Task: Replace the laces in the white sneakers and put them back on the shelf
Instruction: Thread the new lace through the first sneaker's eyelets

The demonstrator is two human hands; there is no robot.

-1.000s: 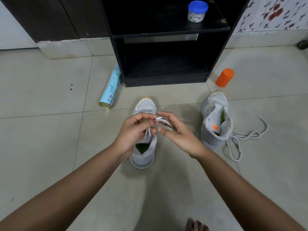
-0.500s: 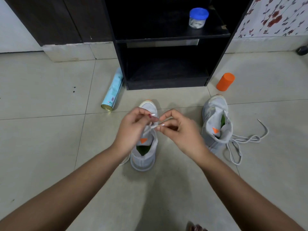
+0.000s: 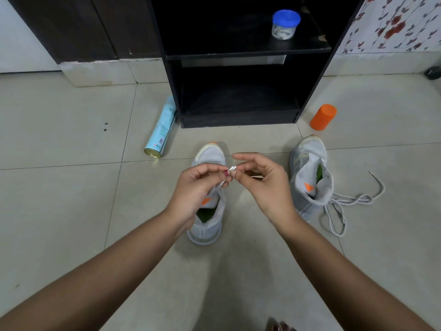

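head cam looking down: one black shelf unit point(image 3: 248, 54) at the far side, and the two white sneakers sit on the tiled floor in front of it, not back on it yet. the middle sneaker point(image 3: 211, 158) stands toe-away right under the hands, i'd guess so the eyelets are easy to reach. the right sneaker point(image 3: 310, 168) waits off to the right with one loose lace point(image 3: 353, 199) trailing on the floor beside its heel. one spray can point(image 3: 161, 130) lies left of the shelf's foot, one orange cylinder point(image 3: 323, 117) stands right of it, and one blue-lidded jar point(image 3: 285, 25) is on the upper board. left hand point(image 3: 195, 187) and right hand point(image 3: 265, 185) both pinch the tips of one lace point(image 3: 232, 167) coming up from the middle sneaker, held together above it, probably to even the ends. so two laces in sight.
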